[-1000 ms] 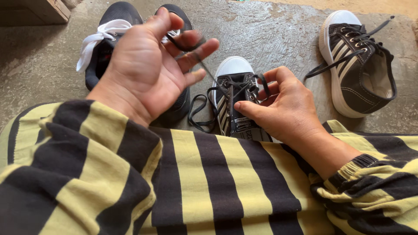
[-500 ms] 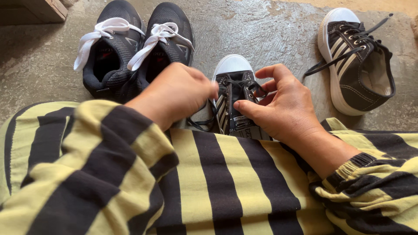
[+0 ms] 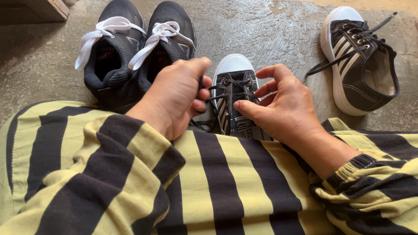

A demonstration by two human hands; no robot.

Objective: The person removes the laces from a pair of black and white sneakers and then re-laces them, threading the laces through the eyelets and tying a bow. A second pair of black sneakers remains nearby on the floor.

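Observation:
A black canvas sneaker (image 3: pixel 233 93) with a white toe cap and white side stripes sits in front of my knees. My left hand (image 3: pixel 176 95) is closed around its black shoelace (image 3: pixel 204 124) at the shoe's left side. My right hand (image 3: pixel 285 109) holds the shoe from the right, thumb pressed on the tongue and fingers curled over the eyelets. My yellow and black striped clothing covers the shoe's heel.
A pair of black running shoes (image 3: pixel 130 48) with white laces stands at the upper left on the concrete floor (image 3: pixel 270 35). The matching striped sneaker (image 3: pixel 361 61), loosely laced, lies at the upper right. A wooden edge (image 3: pixel 35 11) shows in the top left corner.
My left hand came down from a raised, open pull on the lace and has closed on the lace beside the shoe. My right hand has stayed on the sneaker.

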